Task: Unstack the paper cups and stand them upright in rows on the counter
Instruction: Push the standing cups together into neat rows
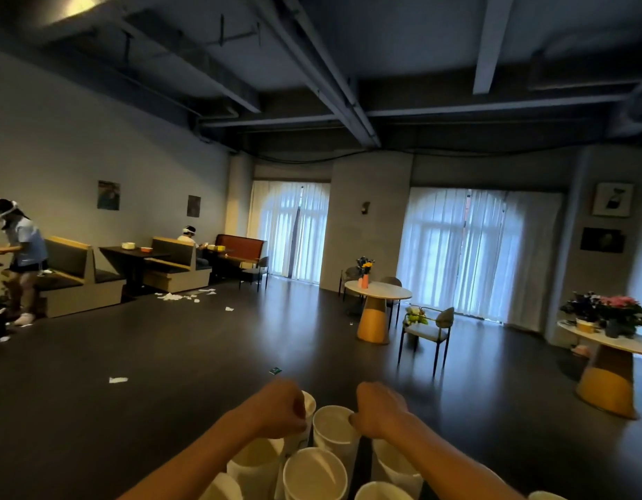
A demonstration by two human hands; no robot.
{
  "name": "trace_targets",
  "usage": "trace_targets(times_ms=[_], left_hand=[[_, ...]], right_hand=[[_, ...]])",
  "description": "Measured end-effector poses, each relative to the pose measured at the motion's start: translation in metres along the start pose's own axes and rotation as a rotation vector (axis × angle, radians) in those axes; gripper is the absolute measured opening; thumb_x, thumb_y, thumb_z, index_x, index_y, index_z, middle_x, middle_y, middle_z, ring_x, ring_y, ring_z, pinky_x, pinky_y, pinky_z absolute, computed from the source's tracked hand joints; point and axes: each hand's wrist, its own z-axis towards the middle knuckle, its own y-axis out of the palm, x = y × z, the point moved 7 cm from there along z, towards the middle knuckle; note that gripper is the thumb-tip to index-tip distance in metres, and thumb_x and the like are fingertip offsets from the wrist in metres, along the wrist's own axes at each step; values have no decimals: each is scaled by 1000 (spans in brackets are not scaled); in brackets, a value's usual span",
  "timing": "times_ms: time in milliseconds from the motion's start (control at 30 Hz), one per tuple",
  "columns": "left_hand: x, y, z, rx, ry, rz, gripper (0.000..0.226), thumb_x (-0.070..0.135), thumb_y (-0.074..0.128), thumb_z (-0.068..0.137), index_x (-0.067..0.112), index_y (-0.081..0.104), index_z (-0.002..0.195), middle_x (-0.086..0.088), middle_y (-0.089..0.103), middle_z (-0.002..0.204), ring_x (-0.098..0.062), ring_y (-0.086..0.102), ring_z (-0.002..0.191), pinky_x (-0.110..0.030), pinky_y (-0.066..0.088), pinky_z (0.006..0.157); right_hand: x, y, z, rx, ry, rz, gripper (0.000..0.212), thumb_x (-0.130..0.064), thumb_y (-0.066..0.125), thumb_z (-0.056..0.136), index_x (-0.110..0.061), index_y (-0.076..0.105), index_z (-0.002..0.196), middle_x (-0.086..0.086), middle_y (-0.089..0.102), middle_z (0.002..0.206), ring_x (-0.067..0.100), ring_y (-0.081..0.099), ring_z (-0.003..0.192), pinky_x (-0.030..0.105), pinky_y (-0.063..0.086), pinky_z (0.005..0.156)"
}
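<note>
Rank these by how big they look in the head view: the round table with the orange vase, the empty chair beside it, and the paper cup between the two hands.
1. Round table, largest.
2. Chair and paper cup look about alike; the cup stands far nearer the camera, so no ranking.

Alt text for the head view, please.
Both hands work among upright white paper cups at the frame's bottom edge: the left hand grips one cup, the right hand pinches another cup's rim. Beyond lies a dim café.
</note>
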Motion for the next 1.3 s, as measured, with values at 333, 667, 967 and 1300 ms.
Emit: trace_targets(times_ms=[333,667,967,1300], left_hand=[[4,-2,4,35,51,-9,17,23,70,89,12,72,102,-4,72,101,-12,69,92,-21,57,84],[-2,-8,3,108,40,-55,17,22,70,90,13,73,104,-3,72,103,-10,68,91,-17,55,79],[2,-8,3,137,49,-59,22,25,70,91,15,70,110,-1,70,109,-10,66,97,-18,55,85],[14,-7,-1,129,53,-55,19,26,69,91,17,70,108,1,65,117,-10,60,105,-15,46,82]], right_hand=[[0,-3,-4,124,-13,24,9,-20,64,92,-19,56,96,-3,55,92,11,54,84,25,47,82],[0,-1,-2,173,29,46,33,-21,65,91,-26,39,72,-3,55,88,10,56,81,23,48,78],[5,5,-2,196,32,65,8,-25,64,92,-23,57,93,-1,65,96,11,62,88,25,52,85],[15,4,-8,205,44,77,14,-36,64,91,-22,60,93,-5,63,88,9,61,81,26,54,81]])
